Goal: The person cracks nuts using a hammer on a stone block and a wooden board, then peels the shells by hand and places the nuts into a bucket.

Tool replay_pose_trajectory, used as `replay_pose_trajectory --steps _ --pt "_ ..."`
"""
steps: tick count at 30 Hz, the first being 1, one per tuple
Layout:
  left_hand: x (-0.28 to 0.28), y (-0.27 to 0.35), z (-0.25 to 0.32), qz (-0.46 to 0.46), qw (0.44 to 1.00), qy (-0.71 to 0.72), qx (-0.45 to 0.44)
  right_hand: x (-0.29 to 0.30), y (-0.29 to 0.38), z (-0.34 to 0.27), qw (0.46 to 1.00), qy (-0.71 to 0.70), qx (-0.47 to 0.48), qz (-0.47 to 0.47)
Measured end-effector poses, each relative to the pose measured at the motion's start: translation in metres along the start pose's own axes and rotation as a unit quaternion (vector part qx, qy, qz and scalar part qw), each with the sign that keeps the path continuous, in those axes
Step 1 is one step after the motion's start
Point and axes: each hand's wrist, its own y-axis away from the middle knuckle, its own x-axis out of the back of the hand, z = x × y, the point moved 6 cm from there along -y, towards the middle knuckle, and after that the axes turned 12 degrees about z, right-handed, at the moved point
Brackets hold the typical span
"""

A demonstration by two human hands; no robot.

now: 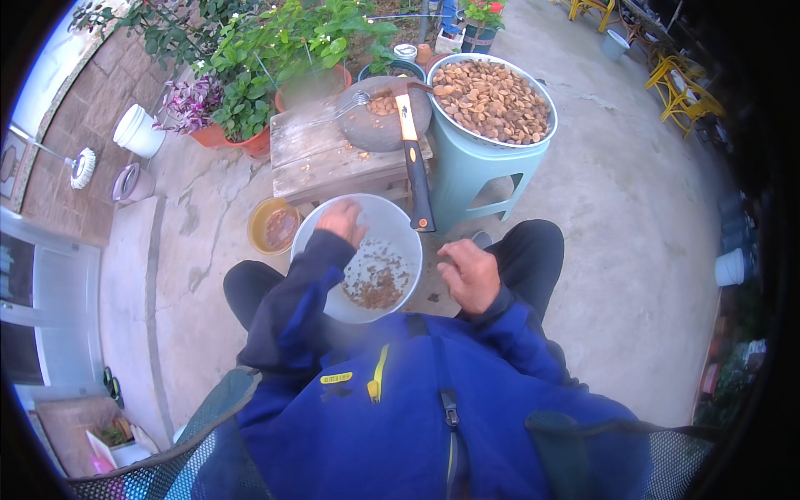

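Observation:
My left hand (342, 221), blurred, is over the far left rim of a white plastic bucket (409, 287). Brown shell fragments (375, 289) lie at the bucket's bottom. Half curled above my right knee is my right hand (472, 275); whether anything is between its fingers is hidden. A hammer (415, 156) with a black and orange handle rests across a round grey stone (369, 136), its grip pointing towards me. Brown pits or nuts (382, 105) sit in the stone's hollow. Beside them lies a metal wire tool (351, 105).
The stone is on a low wooden bench (306, 140) with scattered crumbs. At right, a basin heaped with brown pits (490, 100) stands on a pale teal plastic stool (459, 165). A yellow bowl (255, 228) with brown pieces is left of the bucket. Potted plants (247, 119) stand behind.

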Motion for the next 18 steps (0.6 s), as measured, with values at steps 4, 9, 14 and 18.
replay_pose_trajectory --steps 4,9,14,18 --pt "0.009 0.049 -0.001 0.046 0.998 0.026 0.027 -0.002 -0.014 0.039 0.993 0.007 -0.105 0.059" --pt "-0.006 0.079 -0.012 0.067 0.985 0.050 0.148 -0.036 -0.043 0.097 0.982 -0.068 -0.161 0.075" --pt "-0.006 0.102 -0.016 0.013 0.970 0.055 0.235 -0.096 -0.066 0.119 0.930 -0.194 -0.313 -0.011" --pt "0.000 0.113 -0.017 0.042 0.977 0.049 0.204 -0.115 -0.075 0.101 0.793 -0.397 -0.462 -0.008"
